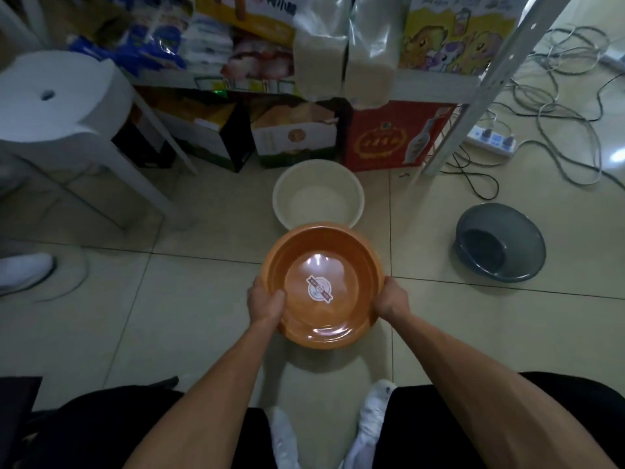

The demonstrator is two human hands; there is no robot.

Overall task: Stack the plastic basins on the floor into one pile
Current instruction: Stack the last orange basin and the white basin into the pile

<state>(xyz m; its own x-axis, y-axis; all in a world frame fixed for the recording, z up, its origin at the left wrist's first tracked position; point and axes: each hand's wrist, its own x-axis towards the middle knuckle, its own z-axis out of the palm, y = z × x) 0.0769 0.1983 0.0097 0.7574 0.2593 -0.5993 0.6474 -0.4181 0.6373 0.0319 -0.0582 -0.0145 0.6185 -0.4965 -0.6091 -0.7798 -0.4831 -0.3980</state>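
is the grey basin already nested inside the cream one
No, the grey basin sits alone on the floor tiles off to the right, well apart from the cream basin, which is empty.

Orange basin (pixel 324 286) you hold hides the cream basin's (pixel 318 198) near rim, just beyond your hands | your left hand (pixel 265 304) and right hand (pixel 392 299): fingers under the rim unseen | label (pixel 320 288) between your hands: print too small to read | shoe (pixel 23 270) far left of your left hand: cut off by the edge | shelf goods (pixel 209 38) well beyond your hands: blurred

Storeroom: stocked shelf (pixel 436 86), boxed goods (pixel 389 137)
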